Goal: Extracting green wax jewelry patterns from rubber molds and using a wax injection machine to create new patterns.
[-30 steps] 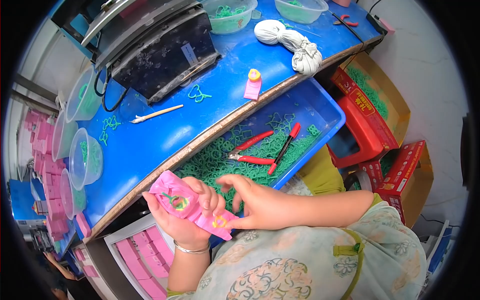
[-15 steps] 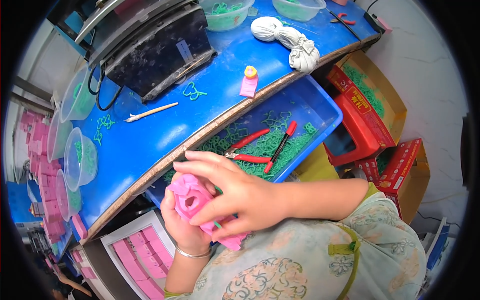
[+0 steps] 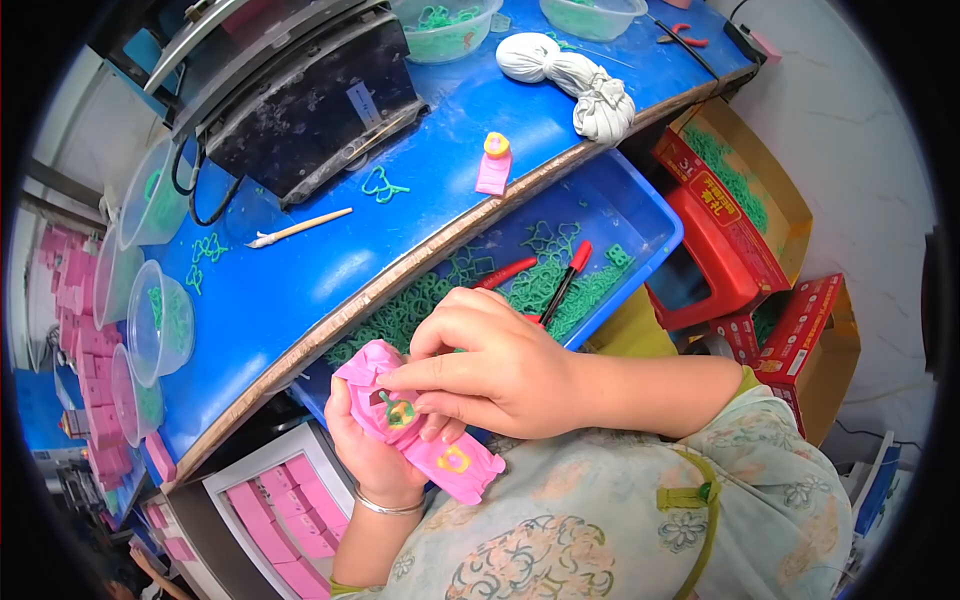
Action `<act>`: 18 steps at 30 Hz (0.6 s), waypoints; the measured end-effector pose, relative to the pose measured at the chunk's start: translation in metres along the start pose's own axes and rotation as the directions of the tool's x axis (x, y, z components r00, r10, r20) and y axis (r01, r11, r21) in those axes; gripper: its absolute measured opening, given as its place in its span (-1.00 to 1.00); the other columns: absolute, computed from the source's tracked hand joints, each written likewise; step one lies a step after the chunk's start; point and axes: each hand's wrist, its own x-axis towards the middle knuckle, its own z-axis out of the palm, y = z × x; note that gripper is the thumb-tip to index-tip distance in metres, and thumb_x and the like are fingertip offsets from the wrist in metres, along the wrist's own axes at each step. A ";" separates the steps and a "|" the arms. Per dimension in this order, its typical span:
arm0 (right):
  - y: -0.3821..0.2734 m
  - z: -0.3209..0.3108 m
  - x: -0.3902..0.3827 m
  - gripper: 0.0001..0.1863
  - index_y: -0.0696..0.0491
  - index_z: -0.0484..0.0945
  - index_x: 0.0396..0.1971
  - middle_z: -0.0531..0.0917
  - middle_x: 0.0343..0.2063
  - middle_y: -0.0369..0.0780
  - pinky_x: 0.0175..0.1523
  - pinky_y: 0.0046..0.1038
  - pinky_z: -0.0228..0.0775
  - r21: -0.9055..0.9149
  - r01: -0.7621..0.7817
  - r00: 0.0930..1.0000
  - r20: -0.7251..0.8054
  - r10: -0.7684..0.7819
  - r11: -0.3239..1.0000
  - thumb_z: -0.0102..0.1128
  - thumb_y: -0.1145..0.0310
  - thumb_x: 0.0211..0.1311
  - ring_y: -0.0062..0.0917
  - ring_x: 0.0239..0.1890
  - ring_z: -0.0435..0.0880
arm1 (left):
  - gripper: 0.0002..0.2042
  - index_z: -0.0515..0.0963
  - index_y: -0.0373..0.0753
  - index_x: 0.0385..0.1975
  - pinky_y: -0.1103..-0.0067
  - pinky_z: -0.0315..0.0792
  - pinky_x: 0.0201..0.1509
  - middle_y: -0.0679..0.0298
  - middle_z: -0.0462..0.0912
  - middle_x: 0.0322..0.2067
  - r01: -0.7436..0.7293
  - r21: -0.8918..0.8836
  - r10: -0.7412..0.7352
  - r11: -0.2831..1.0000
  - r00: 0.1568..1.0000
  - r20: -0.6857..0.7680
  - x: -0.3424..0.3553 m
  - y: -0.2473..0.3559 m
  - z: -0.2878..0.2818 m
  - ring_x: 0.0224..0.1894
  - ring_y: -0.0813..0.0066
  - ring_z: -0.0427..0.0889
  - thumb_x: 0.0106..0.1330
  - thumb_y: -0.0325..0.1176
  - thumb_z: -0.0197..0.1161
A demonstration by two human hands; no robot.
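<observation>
My left hand [image 3: 365, 445] holds a long, soft pink mould [image 3: 455, 468] from below, its fingers largely hidden behind it. A green and yellow piece [image 3: 399, 411] sits in the mould's opening, with a yellow ring shape lower down. My right hand [image 3: 485, 370] is curled over the mould, index finger and thumb pressed on it either side of the green piece. Beyond my hands, a blue bin [image 3: 640, 230] holds many green shapes, red pliers [image 3: 505, 272] and a red-and-black marker [image 3: 568, 280].
Blue table [image 3: 280, 280] with black machine [image 3: 290, 140], brush [image 3: 300, 227], white cloth bundle [image 3: 590, 95], small pink-and-yellow piece [image 3: 493, 175], plastic tubs [image 3: 160, 325]. Red boxes [image 3: 790, 330] and red stool [image 3: 700, 270] stand right; pink blocks [image 3: 300, 510] lie below; another person's arm [image 3: 160, 570] shows lower left.
My right hand rose from the mould's lower end to cover it, then shifted slightly, uncovering the green piece again. The mould in my left hand moved right and turned slightly.
</observation>
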 end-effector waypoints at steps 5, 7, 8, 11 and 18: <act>0.000 0.002 -0.001 -0.82 0.06 0.55 -0.37 0.52 -0.47 -0.26 -0.28 -0.41 0.26 0.101 0.001 1.000 0.014 -0.003 0.995 0.24 0.40 -0.03 -0.41 -0.41 0.46 | -0.42 0.37 -0.30 -0.36 0.56 0.30 -0.66 0.23 0.40 -0.62 -0.056 -0.086 0.037 0.995 0.978 -0.207 0.001 0.001 0.014 -0.67 0.48 0.36 0.25 0.16 -0.36; 0.000 0.004 -0.004 -0.86 0.07 0.54 -0.41 0.53 -0.49 -0.25 -0.28 -0.41 0.28 0.154 -0.017 1.000 0.022 0.014 0.988 0.24 0.41 -0.03 -0.40 -0.43 0.47 | -0.41 0.37 -0.32 -0.37 0.57 0.28 -0.66 0.23 0.40 -0.62 0.012 -0.108 -0.020 0.994 0.997 -0.075 0.001 0.002 0.004 -0.68 0.49 0.34 0.24 0.17 -0.36; 0.000 0.004 -0.006 -0.89 0.08 0.53 -0.43 0.54 -0.49 -0.25 -0.27 -0.42 0.29 0.276 -0.164 0.986 0.073 0.150 0.947 0.23 0.43 0.00 -0.42 -0.42 0.49 | -0.40 0.36 -0.35 -0.38 0.57 0.27 -0.66 0.24 0.39 -0.62 0.083 -0.120 -0.076 0.989 0.995 0.058 0.002 0.003 -0.001 -0.69 0.51 0.33 0.24 0.17 -0.35; 0.000 0.005 -0.007 -0.93 0.09 0.51 -0.47 0.56 -0.48 -0.25 -0.24 -0.44 0.31 0.507 -0.428 0.901 0.172 0.398 0.749 0.20 0.45 0.05 -0.48 -0.40 0.51 | -0.38 0.36 -0.38 -0.34 0.58 0.23 -0.67 0.23 0.40 -0.59 0.156 -0.172 -0.131 0.973 0.980 0.147 0.003 0.003 -0.010 -0.72 0.53 0.29 0.24 0.18 -0.34; 0.010 0.033 -0.027 -0.84 0.19 0.32 -0.37 0.60 -0.40 -0.07 -0.27 -0.54 0.48 0.897 -0.435 0.736 0.404 0.543 -0.079 -0.03 0.39 0.27 -0.46 -0.39 0.65 | -0.42 0.36 -0.35 -0.22 0.53 0.22 -0.66 0.22 0.43 -0.54 0.101 -0.082 -0.103 0.992 0.995 -0.013 0.006 0.005 0.001 -0.76 0.51 0.25 0.27 0.13 -0.33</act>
